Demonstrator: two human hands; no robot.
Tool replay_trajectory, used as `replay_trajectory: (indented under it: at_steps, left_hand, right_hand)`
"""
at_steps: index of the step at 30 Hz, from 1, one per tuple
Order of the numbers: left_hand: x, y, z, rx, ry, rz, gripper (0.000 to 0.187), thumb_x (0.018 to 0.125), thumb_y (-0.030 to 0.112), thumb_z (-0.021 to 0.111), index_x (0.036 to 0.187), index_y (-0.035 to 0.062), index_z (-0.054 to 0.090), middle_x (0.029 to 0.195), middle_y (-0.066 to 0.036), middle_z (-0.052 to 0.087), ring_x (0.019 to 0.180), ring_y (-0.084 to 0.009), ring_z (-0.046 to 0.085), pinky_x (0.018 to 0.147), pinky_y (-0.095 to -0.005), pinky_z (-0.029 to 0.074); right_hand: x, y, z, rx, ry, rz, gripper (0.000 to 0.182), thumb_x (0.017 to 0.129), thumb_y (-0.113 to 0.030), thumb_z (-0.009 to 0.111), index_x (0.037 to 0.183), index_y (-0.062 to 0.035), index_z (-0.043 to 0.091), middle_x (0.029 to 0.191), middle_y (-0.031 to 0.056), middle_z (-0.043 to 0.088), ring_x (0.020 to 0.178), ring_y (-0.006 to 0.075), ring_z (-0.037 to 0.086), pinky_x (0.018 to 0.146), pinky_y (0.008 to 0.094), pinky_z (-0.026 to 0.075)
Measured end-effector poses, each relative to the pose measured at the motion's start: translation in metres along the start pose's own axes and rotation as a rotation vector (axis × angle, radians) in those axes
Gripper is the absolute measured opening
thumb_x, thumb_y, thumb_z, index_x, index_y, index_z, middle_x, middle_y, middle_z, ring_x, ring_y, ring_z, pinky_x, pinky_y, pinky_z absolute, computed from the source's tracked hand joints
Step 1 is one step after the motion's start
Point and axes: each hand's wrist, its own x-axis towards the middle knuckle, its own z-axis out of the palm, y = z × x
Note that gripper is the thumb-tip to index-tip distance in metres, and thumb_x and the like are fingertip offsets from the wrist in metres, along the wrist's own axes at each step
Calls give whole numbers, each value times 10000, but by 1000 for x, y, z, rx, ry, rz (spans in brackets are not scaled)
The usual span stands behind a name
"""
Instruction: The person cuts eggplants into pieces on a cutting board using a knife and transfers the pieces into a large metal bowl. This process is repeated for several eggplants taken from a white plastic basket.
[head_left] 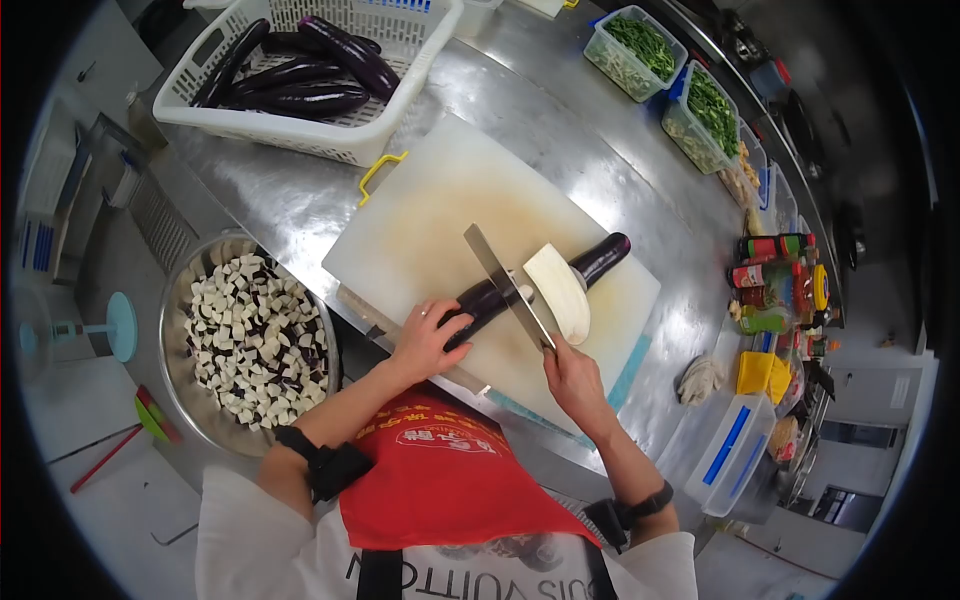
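My left hand (432, 338) presses on a dark purple eggplant (478, 306), its fingers curled over the near end on the white cutting board (425, 205). In my right hand (575, 382) is a kitchen knife (495, 265), held by the handle, its broad blade lying across the eggplant just beyond my left fingers. Right of the blade, a long piece of eggplant (558, 292) shows its pale cut face. It overlaps a purple eggplant end (604, 257) that points to the upper right.
A white plastic basket (270, 128) of whole eggplants stands at the upper left. Left of the board, a metal bowl (180, 375) holds diced eggplant (255, 340). Tubs of chopped greens (642, 48), sauce bottles (775, 290) and a crumpled cloth (700, 380) line the steel counter's right side.
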Motion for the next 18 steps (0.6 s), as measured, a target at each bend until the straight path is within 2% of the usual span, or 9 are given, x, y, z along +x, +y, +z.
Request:
replay_trajectory:
  at_steps: [2, 5, 9, 14, 18]
  left_hand:
    - [-16, 4, -6, -1, 25, -37, 374, 684, 134, 746, 1031, 84, 617, 1087, -115, 544, 999, -334, 533, 833, -405, 478]
    - [-24, -3, -1, 4, 6, 13, 378, 693, 126, 736, 1046, 79, 607, 1093, -128, 543, 1027, -339, 522, 849, -411, 473]
    - [-25, -3, -2, -4, 22, 11, 390, 679, 115, 737, 1046, 75, 608, 1100, -124, 546, 1021, -338, 524, 861, -422, 473]
    - [-28, -1, -7, 33, 10, 11, 385, 659, 127, 745, 1024, 86, 631, 1091, -113, 567, 1005, -341, 532, 858, -423, 476]
    - [-29, -4, -1, 28, 19, 5, 397, 655, 129, 744, 1033, 94, 628, 1102, -115, 566, 997, -334, 532, 854, -421, 472]
  right_hand:
    - [-15, -11, -16, 47, 2, -28, 206, 905, -81, 532, 1103, -22, 533, 750, 235, 621, 668, 425, 607, 602, 503, 477]
    - [-15, -17, -12, 26, -91, 20, 192, 907, -87, 538, 1086, -18, 543, 741, 234, 619, 667, 424, 605, 602, 499, 474]
    - [4, 3, 26, -11, -60, -22, 250, 908, -101, 540, 1152, -50, 543, 759, 205, 629, 668, 404, 617, 607, 494, 495]
    - [-11, -20, -7, 21, -29, -48, 218, 907, -91, 536, 1121, -49, 548, 753, 195, 629, 664, 402, 619, 602, 498, 496]
    - [-17, -21, -4, 15, -102, -43, 200, 910, -88, 539, 1102, -32, 546, 788, 221, 633, 689, 411, 613, 613, 488, 486]
